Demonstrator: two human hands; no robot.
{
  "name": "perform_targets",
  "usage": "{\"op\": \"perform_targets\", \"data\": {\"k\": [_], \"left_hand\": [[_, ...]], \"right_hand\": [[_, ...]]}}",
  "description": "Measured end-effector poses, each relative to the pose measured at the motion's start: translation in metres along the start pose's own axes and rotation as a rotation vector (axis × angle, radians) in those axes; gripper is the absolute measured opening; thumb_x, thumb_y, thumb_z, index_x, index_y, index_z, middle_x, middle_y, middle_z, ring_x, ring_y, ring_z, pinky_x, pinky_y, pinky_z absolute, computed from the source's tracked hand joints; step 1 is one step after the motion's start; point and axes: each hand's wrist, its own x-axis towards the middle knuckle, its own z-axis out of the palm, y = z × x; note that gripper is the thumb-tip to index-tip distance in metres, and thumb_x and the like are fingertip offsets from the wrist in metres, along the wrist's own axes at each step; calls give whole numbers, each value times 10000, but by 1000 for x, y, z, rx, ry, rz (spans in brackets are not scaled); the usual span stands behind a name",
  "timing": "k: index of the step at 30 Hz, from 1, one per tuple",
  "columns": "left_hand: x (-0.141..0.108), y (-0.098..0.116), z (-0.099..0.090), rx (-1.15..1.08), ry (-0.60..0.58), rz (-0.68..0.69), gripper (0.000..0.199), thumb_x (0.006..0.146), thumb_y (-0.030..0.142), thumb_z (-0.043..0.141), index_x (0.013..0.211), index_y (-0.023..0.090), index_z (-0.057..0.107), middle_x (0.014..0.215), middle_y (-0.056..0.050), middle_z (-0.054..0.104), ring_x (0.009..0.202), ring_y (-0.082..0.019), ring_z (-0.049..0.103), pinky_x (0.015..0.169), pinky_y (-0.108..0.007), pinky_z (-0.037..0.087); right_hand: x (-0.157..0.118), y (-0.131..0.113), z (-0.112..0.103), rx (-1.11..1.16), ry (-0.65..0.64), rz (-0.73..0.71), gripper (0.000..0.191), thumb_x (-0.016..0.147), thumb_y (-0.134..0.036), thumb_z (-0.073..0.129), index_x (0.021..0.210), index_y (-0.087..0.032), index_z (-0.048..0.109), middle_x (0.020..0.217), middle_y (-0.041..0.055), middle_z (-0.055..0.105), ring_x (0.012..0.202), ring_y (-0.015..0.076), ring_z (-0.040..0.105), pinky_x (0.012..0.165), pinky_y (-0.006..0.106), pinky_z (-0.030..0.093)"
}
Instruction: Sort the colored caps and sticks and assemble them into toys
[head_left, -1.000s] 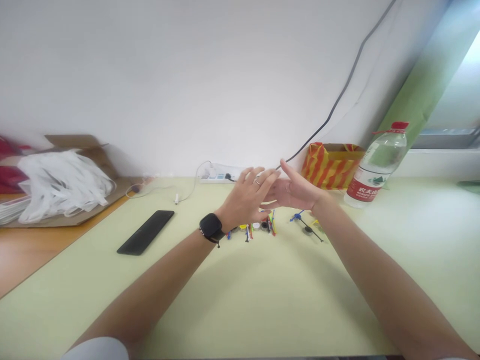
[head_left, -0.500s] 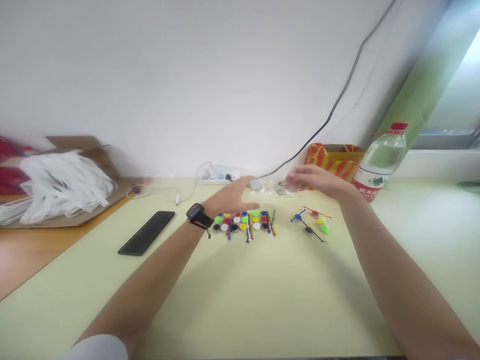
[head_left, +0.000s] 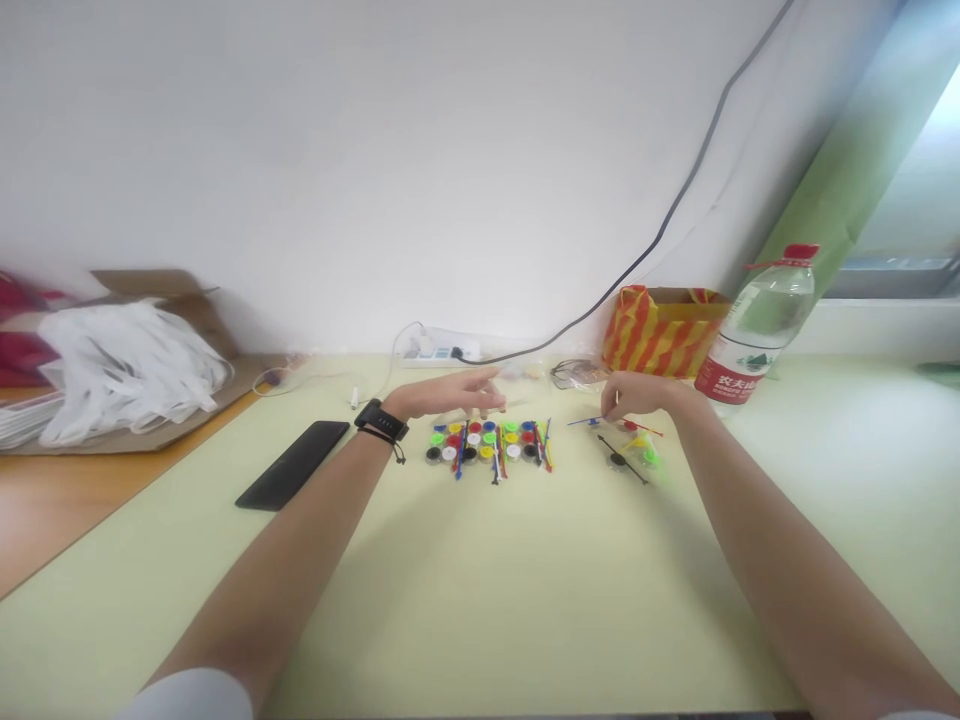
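Note:
My right hand is closed in a pinch at the right end of a blue arrow spinner. Near it are a black arrow spinner, a red one and a yellow and green pair. My left hand, with a black watch on the wrist, hovers open just behind rows of small coloured discs. Several coloured plastic arrows lie across and beside those rows.
A black phone lies at left, near a box of white straps. At the back are a power strip, clear plastic bags and a striped bag. A water bottle stands at right.
My right hand has come down and forward from the plastic bags to the blue spinner, whose arrow has turned. My left hand has drawn back left and its fingers point right.

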Motion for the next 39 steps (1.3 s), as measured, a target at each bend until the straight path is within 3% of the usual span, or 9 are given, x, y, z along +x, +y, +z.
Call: {"op": "perform_targets", "data": {"k": [3, 6, 12, 15, 18, 26, 33, 39], "left_hand": [[-1, -1, -2, -37, -14, 25, 889, 908, 542, 659, 1649, 274, 247, 1230, -107, 712, 958, -223, 668, 904, -365, 466], [-2, 0, -2, -32, -22, 34, 840, 918, 522, 666, 1634, 287, 295, 1234, -109, 705, 952, -219, 666, 907, -366, 475], [-3, 4, -1, -73, -46, 42, 721, 969, 549, 615, 1603, 310, 369, 1299, -129, 671, 969, -217, 664, 911, -373, 500], [-1, 4, 2, -184, -89, 42, 715, 971, 610, 576, 1592, 308, 390, 1280, -144, 676, 961, -226, 667, 869, -368, 515], [2, 5, 5, -301, -127, 59, 695, 975, 629, 552, 1567, 285, 435, 1274, -160, 671, 929, -224, 660, 828, -363, 517], [6, 3, 15, -499, -186, 124, 628, 1020, 582, 489, 1556, 259, 434, 1278, -170, 657, 885, -207, 642, 742, -319, 469], [10, 11, 26, -588, -215, 123, 679, 991, 632, 503, 1539, 234, 454, 1274, -176, 636, 936, -228, 621, 770, -329, 453], [13, 15, 35, -663, -230, 190, 675, 984, 645, 495, 1515, 229, 478, 1232, -165, 656, 944, -238, 610, 833, -362, 453]], "right_hand": [[-11, -6, -10, 26, 79, -25, 299, 747, -481, 768, 859, -208, 814, 990, 81, 786, 948, 282, 688, 785, 326, 519], [-30, -18, -24, 75, 259, -35, 334, 806, -524, 728, 861, -203, 803, 969, 77, 779, 911, 272, 682, 757, 337, 504], [-73, -63, -44, 376, 580, -133, 435, 863, -615, 692, 988, -212, 797, 975, 97, 757, 911, 270, 641, 739, 361, 495], [-78, -87, -44, 524, 564, -266, 422, 861, -602, 717, 1034, -225, 791, 910, 87, 728, 853, 238, 620, 721, 361, 492], [-73, -103, -39, 540, 462, -350, 391, 868, -580, 728, 1017, -224, 790, 778, 61, 665, 744, 203, 583, 646, 342, 469], [-53, -119, -22, 573, 345, -474, 360, 842, -531, 777, 985, -212, 693, 764, 25, 684, 686, 163, 593, 632, 306, 464], [-48, -131, -19, 425, 561, -580, 310, 806, -499, 807, 809, -194, 751, 801, 54, 731, 761, 201, 633, 709, 343, 495], [-44, -138, -13, 463, 585, -620, 310, 804, -497, 811, 804, -190, 772, 790, 58, 749, 765, 207, 653, 733, 346, 525]]}}
